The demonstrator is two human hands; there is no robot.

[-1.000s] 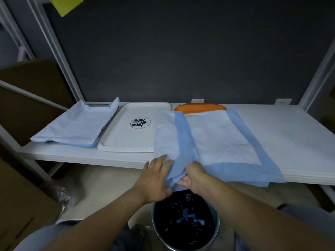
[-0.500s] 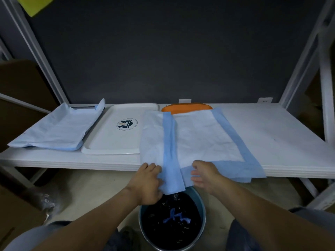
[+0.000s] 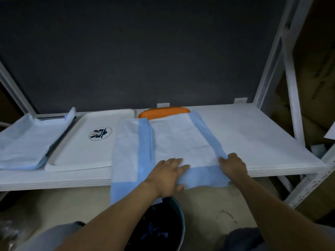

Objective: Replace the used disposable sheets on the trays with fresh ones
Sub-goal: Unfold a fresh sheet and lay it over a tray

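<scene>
We have the blue-bordered sheet [image 3: 181,142] spread over the orange tray [image 3: 164,112], whose far rim alone shows beyond it; the sheet's near edge droops off the front of the shelf [image 3: 253,134]. Our left hand [image 3: 167,173] lies flat on that near border, fingers spread and thumb tucked beneath the overhang, so it presses more than pinches. Our right hand [image 3: 233,164] is curled on the near right corner of the sheet; whether it actually nips the paper we cannot tell.

The sheet looks feather-light, limp and prone to creasing, so we judge it best handled by two corners of the blue border, held taut, or smoothed with flat palms. A second sheet [image 3: 126,151] lies partly under its left side, overlapping the white tray [image 3: 81,147].

Half a second earlier both hands pinched the folded left strip together near the shelf's front edge; now they have spread apart across the near border.
</scene>
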